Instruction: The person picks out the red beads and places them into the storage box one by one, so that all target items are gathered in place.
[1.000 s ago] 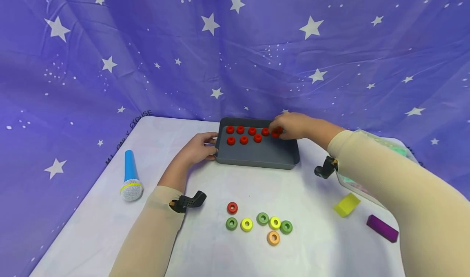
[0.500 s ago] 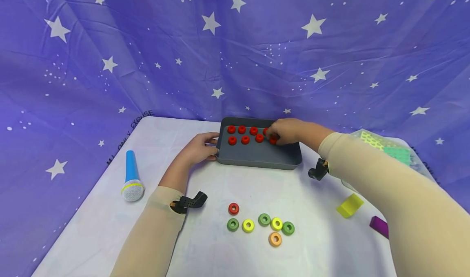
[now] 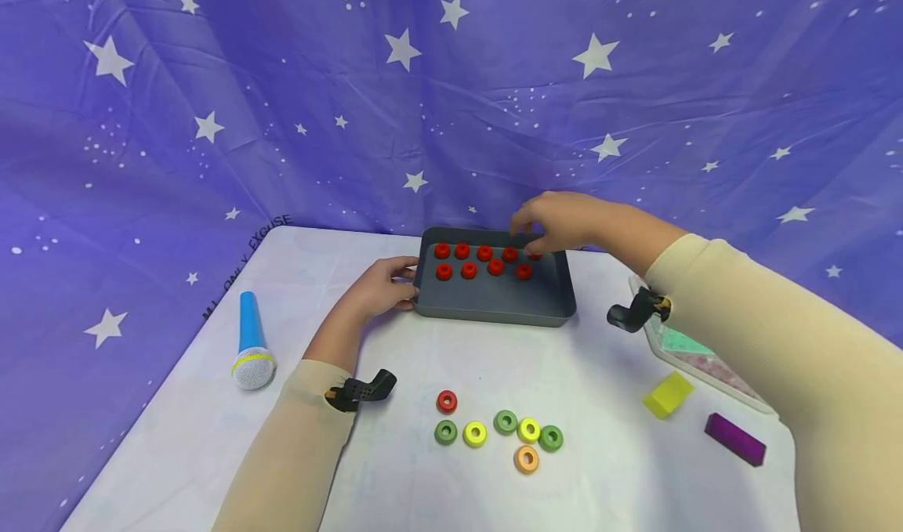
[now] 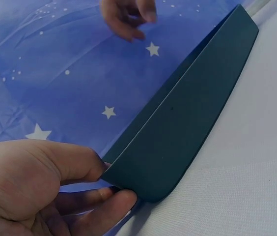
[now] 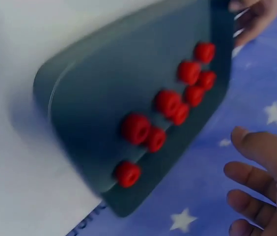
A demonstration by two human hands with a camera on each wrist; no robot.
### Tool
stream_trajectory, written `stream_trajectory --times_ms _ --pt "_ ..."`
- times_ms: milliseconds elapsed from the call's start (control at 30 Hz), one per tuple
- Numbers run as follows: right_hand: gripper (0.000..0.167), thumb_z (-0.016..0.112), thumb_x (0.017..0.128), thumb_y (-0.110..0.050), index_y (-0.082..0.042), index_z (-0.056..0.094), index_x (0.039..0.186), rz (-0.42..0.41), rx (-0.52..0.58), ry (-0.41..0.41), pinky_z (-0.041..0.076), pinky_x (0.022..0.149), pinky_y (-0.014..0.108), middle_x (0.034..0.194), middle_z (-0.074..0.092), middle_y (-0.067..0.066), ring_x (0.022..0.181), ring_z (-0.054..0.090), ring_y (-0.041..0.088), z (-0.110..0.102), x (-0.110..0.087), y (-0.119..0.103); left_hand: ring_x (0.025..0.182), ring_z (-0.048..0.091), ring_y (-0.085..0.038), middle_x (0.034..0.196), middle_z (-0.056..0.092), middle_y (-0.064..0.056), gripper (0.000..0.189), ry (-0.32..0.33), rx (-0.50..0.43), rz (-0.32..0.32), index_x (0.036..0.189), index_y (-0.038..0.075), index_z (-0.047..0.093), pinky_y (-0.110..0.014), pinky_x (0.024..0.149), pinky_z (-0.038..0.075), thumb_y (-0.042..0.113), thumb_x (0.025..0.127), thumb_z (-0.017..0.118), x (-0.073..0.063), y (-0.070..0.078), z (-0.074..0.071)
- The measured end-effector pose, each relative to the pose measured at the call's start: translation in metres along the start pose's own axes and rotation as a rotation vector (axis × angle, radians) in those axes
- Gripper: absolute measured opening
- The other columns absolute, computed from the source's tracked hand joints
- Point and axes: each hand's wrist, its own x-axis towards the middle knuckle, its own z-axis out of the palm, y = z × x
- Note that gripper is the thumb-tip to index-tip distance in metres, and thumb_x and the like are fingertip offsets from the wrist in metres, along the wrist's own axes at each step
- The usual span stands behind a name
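A dark grey tray (image 3: 494,303) stands at the back of the table with two rows of small red rings (image 3: 469,270) inside. My left hand (image 3: 381,287) pinches its left wall, with one finger over the rim and another outside, as the left wrist view shows. Over the tray's far right part is my right hand (image 3: 560,218), fingers spread and holding nothing. It partly covers the last ring of the back row in the head view. In the right wrist view the right hand (image 5: 268,184) is apart from the tray.
Several loose rings lie nearer me: red (image 3: 447,410), green (image 3: 446,441), yellow (image 3: 475,443) and orange (image 3: 526,470). A toy microphone (image 3: 252,360) is at left. A yellow block (image 3: 667,395), purple block (image 3: 735,439) and clear container (image 3: 694,360) sit at right.
My right hand has let go of a red ring at the right end of the front row and risen up and back. The left hand stays on the tray.
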Motion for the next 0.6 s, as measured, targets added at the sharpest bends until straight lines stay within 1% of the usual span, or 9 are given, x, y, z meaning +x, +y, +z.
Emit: stream_trajectory --times_ms 100,167,333,400,500,600 --pt "0.039 0.078 0.088 -0.026 -0.018 0.071 0.125 -0.046 0.016 0.006 0.055 0.09 0.043 0.113 0.071 0.0 0.104 0.064 0.022 0.001 -0.011 -0.019 0.108 0.065 -0.03 0.137 0.056 -0.019 0.064 -0.001 0.006 0.005 0.154 0.009 0.044 -0.035 0.082 0.063 0.002 0.093 0.062 -0.001 0.0 0.0" --pt "0.039 0.079 0.088 -0.026 -0.019 0.071 0.125 -0.088 0.038 0.008 0.056 0.089 0.04 0.114 0.07 -0.003 0.103 0.064 0.02 0.01 -0.017 -0.032 0.107 0.065 -0.03 0.137 0.056 -0.019 0.065 -0.001 0.006 0.009 0.154 0.009 0.044 -0.035 0.082 0.062 0.002 0.092 0.062 0.0 0.0 -0.001" --pt "0.039 0.078 0.089 -0.029 -0.024 0.07 0.127 -0.179 0.115 0.02 0.056 0.082 0.034 0.114 0.069 -0.007 0.097 0.065 0.017 0.049 -0.034 -0.057 0.105 0.066 -0.029 0.137 0.057 -0.02 0.064 0.005 0.003 0.015 0.153 0.009 0.045 -0.035 0.082 0.062 0.001 0.092 0.062 0.001 0.0 -0.001" --pt "0.038 0.077 0.09 -0.029 -0.024 0.07 0.127 -0.216 0.138 0.037 0.053 0.078 0.032 0.111 0.069 -0.006 0.09 0.063 0.017 0.065 -0.039 -0.065 0.105 0.066 -0.03 0.137 0.057 -0.019 0.064 0.005 0.001 0.013 0.153 0.009 0.045 -0.036 0.082 0.063 0.001 0.092 0.063 0.001 0.0 -0.001" --pt "0.037 0.075 0.09 -0.029 -0.025 0.069 0.127 -0.249 0.165 0.063 0.052 0.077 0.029 0.11 0.068 -0.007 0.088 0.062 0.016 0.087 -0.043 -0.078 0.107 0.066 -0.03 0.138 0.056 -0.019 0.064 0.0 -0.001 0.008 0.153 0.009 0.044 -0.036 0.082 0.063 0.002 0.092 0.063 0.001 0.0 0.0" --pt "0.038 0.074 0.091 -0.034 -0.025 0.069 0.128 -0.276 0.181 0.079 0.053 0.078 0.028 0.113 0.068 -0.007 0.089 0.063 0.014 0.104 -0.043 -0.093 0.107 0.066 -0.03 0.138 0.055 -0.019 0.065 0.0 -0.001 0.002 0.154 0.01 0.043 -0.035 0.082 0.063 0.003 0.093 0.063 0.0 -0.001 0.0"
